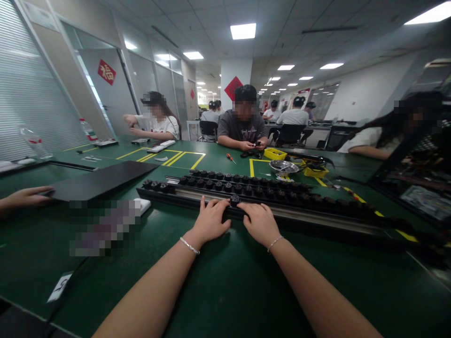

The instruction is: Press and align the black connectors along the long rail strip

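Fingers of both the left hand point(210, 220) and right hand point(260, 222) lie spread on the black rail's point(317, 217) near edge, flanking one black knob point(235, 200); bare green table point(225, 277) lies below.

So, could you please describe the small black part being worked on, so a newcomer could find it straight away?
Start at the green table and find the long black rail lying across its middle. At the rail's near edge, the left hand and right hand meet around one small black round cap. Unlike the rows of similar caps behind, it sits alone between the hands.
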A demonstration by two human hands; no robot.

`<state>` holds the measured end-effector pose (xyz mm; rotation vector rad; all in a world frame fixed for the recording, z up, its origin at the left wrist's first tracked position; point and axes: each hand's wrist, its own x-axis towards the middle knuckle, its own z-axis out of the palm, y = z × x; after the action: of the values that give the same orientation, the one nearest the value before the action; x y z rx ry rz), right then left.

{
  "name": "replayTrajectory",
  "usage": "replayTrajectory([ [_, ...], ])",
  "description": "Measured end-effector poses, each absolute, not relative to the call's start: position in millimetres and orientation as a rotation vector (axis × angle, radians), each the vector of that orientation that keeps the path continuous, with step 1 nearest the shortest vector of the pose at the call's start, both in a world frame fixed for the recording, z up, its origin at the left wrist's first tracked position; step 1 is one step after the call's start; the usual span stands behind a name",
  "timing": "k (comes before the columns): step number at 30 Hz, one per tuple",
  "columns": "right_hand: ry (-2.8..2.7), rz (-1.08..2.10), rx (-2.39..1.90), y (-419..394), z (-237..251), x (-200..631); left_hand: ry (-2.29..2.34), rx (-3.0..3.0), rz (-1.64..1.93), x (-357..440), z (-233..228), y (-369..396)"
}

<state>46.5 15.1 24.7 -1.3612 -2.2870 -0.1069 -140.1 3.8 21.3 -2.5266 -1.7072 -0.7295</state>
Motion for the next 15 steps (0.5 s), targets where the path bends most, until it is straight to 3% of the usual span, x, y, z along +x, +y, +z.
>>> replayTrajectory([
  [15, -2.299, -0.224, -1.338, 13.5, 18.5, 49.0, -1.681, -2.519, -0.687, -142.2, 17.6, 3.4],
])
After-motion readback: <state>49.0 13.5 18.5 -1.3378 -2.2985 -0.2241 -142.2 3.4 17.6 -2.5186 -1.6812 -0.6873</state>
